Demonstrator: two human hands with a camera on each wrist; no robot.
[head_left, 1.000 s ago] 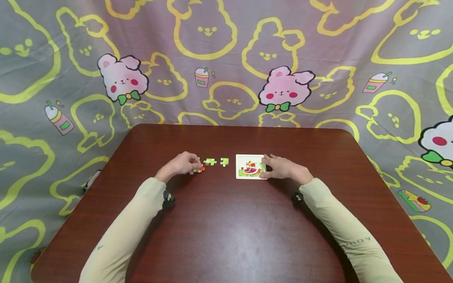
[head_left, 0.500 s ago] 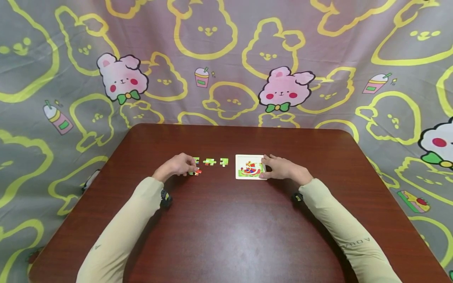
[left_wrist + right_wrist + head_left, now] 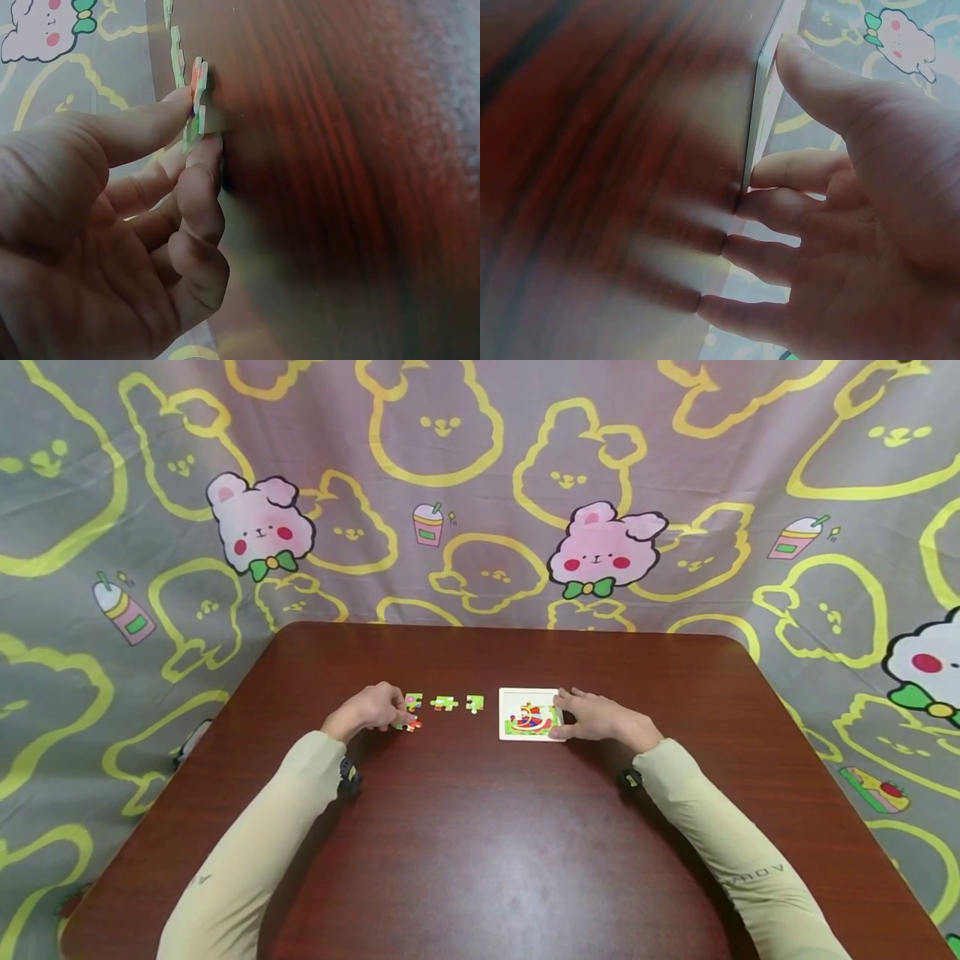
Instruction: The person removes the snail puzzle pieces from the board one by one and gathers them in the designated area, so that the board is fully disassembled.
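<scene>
In the head view my left hand (image 3: 372,707) pinches a red and green jigsaw piece (image 3: 414,724) low over the table. The left wrist view has the thumb on the face of this jigsaw piece (image 3: 199,88), which stands edge-on there, with the other fingers curled below. My right hand (image 3: 600,718) rests at the right edge of a white puzzle tray (image 3: 525,739) that bears a partly filled red, blue and green picture. In the right wrist view the thumb (image 3: 810,79) lies on the tray's rim, while the spread fingers reach the tabletop.
Three loose pieces lie in a row left of the tray: a left piece (image 3: 413,701) beside my left hand, a middle piece (image 3: 446,702) and a right piece (image 3: 475,702). A brown wooden table (image 3: 480,827) carries everything, with a patterned curtain (image 3: 480,485) behind it.
My left hand has moved a little left with the pinched jigsaw piece, uncovering the leftmost loose piece behind it. The right hand and the tray have stayed put.
</scene>
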